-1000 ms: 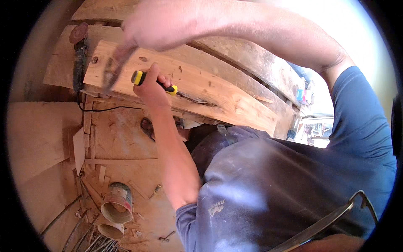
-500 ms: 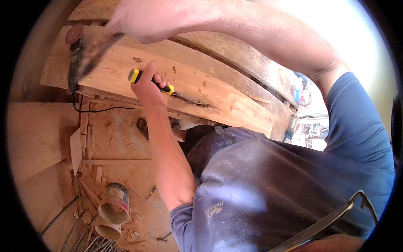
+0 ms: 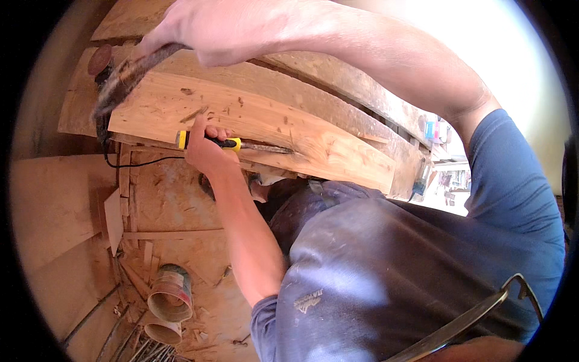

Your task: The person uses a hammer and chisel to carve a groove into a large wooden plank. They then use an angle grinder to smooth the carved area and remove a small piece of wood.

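My left hand (image 3: pixel 208 143) is closed round the black-and-yellow handle of a chisel (image 3: pixel 265 148). Its blade lies at a low angle against a pale wooden board (image 3: pixel 344 154), with the tip at a dark split in the surface. Across the top of the view reaches my right arm; my right hand (image 3: pixel 199 30) grips a dark, rough, elongated tool (image 3: pixel 129 78), slightly blurred, whose exact kind I cannot make out. That tool hangs over the board's left end, apart from the chisel handle. Small wood chips (image 3: pixel 193 114) are scattered on the board.
Under the board runs a bench of thick planks (image 3: pixel 338 78). An angle grinder (image 3: pixel 101 60) with a cord sits at its left end, partly hidden. Below stand two buckets (image 3: pixel 170 295) beside metal rods (image 3: pixel 151 350) and wood scraps on the dusty floor (image 3: pixel 163 205).
The chisel handle has shifted left and down, and the chisel now lies flatter. My right hand and its tool have moved slightly left; the tool shows less blur.
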`<state>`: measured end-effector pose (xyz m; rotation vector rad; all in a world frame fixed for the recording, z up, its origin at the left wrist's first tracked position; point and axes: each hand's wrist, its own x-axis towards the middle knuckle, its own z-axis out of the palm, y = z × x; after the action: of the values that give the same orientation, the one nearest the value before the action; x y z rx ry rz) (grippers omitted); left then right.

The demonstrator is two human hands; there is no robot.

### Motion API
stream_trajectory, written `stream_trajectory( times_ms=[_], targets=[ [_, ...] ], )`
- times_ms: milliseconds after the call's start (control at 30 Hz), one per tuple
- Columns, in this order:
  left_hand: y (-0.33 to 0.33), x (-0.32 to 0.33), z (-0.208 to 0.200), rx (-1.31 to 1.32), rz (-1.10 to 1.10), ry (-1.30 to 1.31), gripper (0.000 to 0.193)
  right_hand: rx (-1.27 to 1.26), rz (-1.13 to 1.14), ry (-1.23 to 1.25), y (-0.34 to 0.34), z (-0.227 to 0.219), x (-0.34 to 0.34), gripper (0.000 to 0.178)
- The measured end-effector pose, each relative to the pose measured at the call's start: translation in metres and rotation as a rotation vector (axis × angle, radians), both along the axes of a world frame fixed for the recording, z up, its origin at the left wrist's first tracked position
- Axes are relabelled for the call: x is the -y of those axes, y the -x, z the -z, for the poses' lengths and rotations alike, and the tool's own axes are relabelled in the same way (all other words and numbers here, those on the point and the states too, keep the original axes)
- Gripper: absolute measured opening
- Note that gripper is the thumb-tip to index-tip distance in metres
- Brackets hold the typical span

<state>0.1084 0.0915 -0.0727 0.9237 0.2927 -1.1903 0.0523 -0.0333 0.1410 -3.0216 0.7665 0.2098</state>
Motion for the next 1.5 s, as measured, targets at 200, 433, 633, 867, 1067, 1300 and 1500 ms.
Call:
stream_trajectory(
  times_ms=[200,433,633,867,1067,1300,1500],
  targets=[
    [-0.005,-0.031,-0.064,-0.002,0.31,0.93,0.026,0.086,0.198,-0.145,0.058,0.009,-0.009,0.068],
    [-0.048,-0.035,-0.019,0.121,0.054,0.485,0.03,0.217,0.204,-0.004,0.103,0.038,-0.017,0.065],
    [-0.027,-0.026,-0.016,0.194,0.084,0.348,0.026,0.409,0.174,0.099,0.109,0.072,-0.004,0.026],
    [-0.002,0.006,-0.038,0.282,0.187,0.313,0.025,0.41,0.29,-0.094,0.055,0.011,0.009,0.026],
    [0.004,0.013,-0.038,0.298,0.165,0.187,0.028,-0.005,-0.022,0.038,0.014,0.002,-0.009,0.022],
    [-0.008,0.015,-0.031,0.235,0.167,0.128,0.036,-0.169,-0.087,0.086,-0.011,0.001,-0.008,0.019],
    [-0.01,0.019,-0.017,0.106,0.132,0.081,0.035,-0.109,-0.183,0.067,-0.019,0.027,0.013,0.018]
  ],
)
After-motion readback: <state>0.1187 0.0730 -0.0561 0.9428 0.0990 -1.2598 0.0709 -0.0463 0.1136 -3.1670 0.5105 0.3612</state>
